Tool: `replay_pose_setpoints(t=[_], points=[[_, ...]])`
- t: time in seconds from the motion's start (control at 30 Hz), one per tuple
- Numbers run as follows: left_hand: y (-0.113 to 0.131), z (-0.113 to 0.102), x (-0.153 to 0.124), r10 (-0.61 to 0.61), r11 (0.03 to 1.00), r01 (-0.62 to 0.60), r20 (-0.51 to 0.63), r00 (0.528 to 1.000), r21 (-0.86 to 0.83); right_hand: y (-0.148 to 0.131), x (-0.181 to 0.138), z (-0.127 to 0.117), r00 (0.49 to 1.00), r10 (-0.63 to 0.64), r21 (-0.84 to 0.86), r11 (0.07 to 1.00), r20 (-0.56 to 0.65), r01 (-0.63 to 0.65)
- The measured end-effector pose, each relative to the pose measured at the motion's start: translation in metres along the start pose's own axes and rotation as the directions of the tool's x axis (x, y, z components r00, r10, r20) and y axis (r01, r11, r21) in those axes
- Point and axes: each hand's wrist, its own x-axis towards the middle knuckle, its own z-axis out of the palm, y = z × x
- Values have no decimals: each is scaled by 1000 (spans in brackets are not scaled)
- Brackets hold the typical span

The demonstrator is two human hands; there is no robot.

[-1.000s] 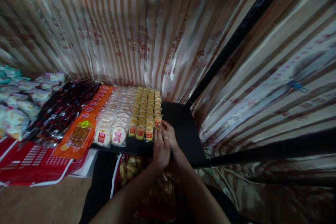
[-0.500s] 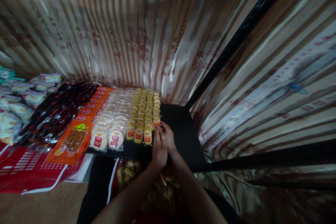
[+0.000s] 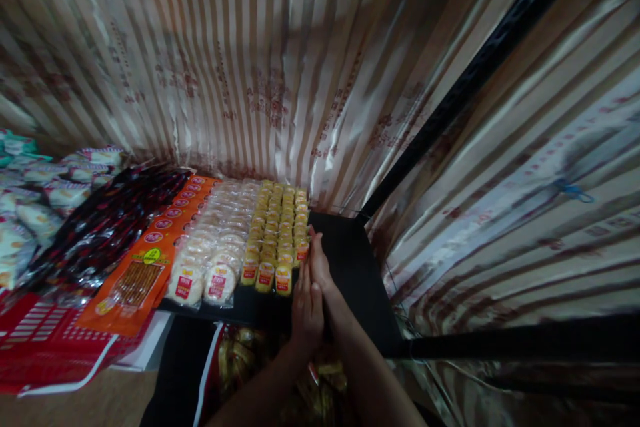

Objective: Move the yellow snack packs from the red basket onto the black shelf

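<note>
Rows of small yellow snack packs [image 3: 277, 233] lie on a black shelf board [image 3: 353, 273]. My right hand [image 3: 320, 263] is stretched out flat, its fingers lying along the right edge of the yellow rows and touching the nearest packs. Just behind it, my left hand [image 3: 304, 307] rests against the right hand with fingers straight and together, holding nothing that I can see. A bag of yellow snacks [image 3: 240, 353] sits below the shelf under my forearms.
Left of the yellow packs lie round white cake packs [image 3: 215, 260], orange packets [image 3: 150, 260], dark red-black packets [image 3: 100, 220] and pale bags [image 3: 30, 213]. A red printed sheet [image 3: 45, 340] lies at front left. Striped curtain [image 3: 260, 67] surrounds, with black frame bars [image 3: 475, 67].
The hands were pinched together at the front right corner of the yellow rows. Now the right hand has straightened and slid forward along the rows' right edge, and the view has tilted slightly.
</note>
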Motion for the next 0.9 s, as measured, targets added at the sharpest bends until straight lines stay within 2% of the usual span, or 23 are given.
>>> replay_pose_setpoints(t=[0.1, 0.23, 0.37, 0.6, 0.8, 0.9], points=[[2, 2, 4, -76, 997, 75, -2, 997, -31, -2, -2, 11, 998, -3, -19, 1000, 64, 4], [4, 2, 5, -73, 996, 73, -5, 997, -53, -11, -1, 12, 994, -33, -52, 998, 104, 39], [7, 2, 3, -93, 995, 93, 28, 995, -17, -16, 9, 14, 996, -43, -65, 997, 75, 48], [11, 4, 5, -152, 988, 152, 34, 988, 5, -10, 18, 12, 992, -47, -73, 996, 117, 55], [10, 8, 8, -205, 978, 206, 42, 978, -23, -19, 34, 11, 999, -52, -38, 998, 8, 53], [11, 9, 10, -239, 970, 240, 36, 970, -47, -19, 38, 17, 996, -76, -68, 995, 49, 79]])
